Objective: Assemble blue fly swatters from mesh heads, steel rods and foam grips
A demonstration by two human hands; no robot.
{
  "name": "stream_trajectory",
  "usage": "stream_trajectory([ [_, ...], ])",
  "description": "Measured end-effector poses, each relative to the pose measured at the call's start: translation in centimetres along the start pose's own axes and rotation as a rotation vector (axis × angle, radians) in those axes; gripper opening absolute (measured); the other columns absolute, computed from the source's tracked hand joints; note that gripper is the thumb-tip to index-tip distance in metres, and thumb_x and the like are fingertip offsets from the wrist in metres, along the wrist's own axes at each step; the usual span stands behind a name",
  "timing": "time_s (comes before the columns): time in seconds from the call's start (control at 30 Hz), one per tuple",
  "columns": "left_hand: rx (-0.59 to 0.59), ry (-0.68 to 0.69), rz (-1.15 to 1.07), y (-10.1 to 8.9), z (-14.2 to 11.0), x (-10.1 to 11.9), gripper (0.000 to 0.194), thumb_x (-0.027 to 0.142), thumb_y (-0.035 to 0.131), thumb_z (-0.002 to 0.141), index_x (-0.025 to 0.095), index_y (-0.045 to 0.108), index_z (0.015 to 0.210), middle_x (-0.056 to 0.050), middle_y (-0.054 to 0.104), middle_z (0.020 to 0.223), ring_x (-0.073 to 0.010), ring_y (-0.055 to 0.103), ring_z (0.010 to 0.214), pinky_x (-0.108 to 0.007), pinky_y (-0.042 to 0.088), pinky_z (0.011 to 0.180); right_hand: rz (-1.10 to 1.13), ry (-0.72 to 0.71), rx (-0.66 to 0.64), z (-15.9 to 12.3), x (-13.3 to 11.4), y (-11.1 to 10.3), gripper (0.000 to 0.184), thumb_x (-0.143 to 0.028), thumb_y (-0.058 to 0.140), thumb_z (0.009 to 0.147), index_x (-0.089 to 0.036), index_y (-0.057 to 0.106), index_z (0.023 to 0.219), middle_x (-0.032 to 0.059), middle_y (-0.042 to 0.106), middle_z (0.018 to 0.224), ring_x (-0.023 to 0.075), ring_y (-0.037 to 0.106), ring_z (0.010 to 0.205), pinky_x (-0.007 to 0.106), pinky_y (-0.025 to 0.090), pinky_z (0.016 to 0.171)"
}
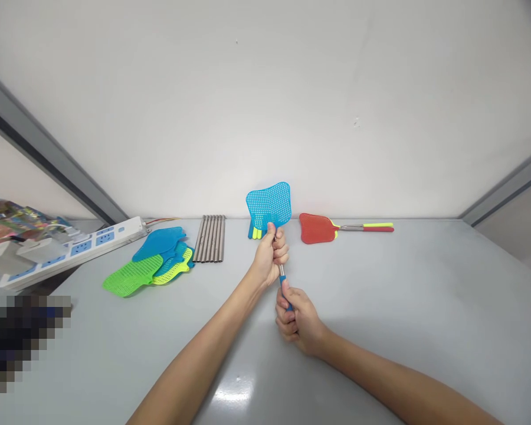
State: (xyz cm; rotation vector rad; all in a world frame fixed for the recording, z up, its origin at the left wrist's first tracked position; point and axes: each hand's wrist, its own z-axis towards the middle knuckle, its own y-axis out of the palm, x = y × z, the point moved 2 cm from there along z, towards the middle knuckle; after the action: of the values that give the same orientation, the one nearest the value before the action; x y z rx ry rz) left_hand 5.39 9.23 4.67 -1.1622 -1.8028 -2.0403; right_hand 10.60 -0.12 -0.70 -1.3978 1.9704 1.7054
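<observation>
1. We observe a blue fly swatter (269,203) upright at the centre of the frame, mesh up, raised in front of the pale wall (265,106).
2. Left hand (272,254) is wrapped round the shaft just below the mesh; right hand (301,317) is closed on the blue grip lower down. Hands near each other, not touching. We judge that two holds along one line steady the shaft against twisting.
3. Metal rods (209,239) lie parallel, left of centre; loose mesh heads (133,276) overlap farther left. We read this as sorting by kind, within left-hand reach.
4. A red swatter (316,229) lies right of centre over a yellow one, grips rightward, apparently set aside together.
5. Coloured grips (256,234) show behind the raised mesh; it covers part of them, so we cannot count them fairly.
6. Edges: the wall bounds the grey table (425,307) behind; a power strip (84,245) crowds the left. The widest stretch of tabletop runs lower right.
</observation>
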Motion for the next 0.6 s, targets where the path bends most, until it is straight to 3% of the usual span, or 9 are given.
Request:
stream_trajectory([
  [0.37, -0.08, -0.006, -0.108, -0.05, -0.54, -0.04, 0.027, 0.035, 0.047, 0.078, 0.016, 0.038, 0.061, 0.01, 0.011, 0.048, -0.0018, 0.009, 0.032, -0.012, 0.009, 0.027, 0.062, 0.014, -0.117, -0.04, -0.08, -0.24, 0.041, -0.054, 0.039, 0.074, -0.019, 0.034, 0.054, -0.0098, 0.021, 0.037, 0.0026, 0.01, 0.029, 0.013, 0.008, 0.025],
  [0.6, -0.078, -0.026, -0.095, 0.27, -0.88, -0.13, 0.031, 0.043, 0.048, 0.075, 0.017, 0.037, 0.062, 0.01, 0.011, 0.047, -0.0014, 0.009, 0.031, -0.011, 0.01, 0.026, 0.124, 0.03, -0.184, -0.11, -0.37, -0.28, 0.041, -0.052, 0.039, 0.076, -0.018, 0.034, 0.052, -0.0094, 0.021, 0.035, 0.0028, 0.01, 0.028, 0.013, 0.009, 0.024],
])
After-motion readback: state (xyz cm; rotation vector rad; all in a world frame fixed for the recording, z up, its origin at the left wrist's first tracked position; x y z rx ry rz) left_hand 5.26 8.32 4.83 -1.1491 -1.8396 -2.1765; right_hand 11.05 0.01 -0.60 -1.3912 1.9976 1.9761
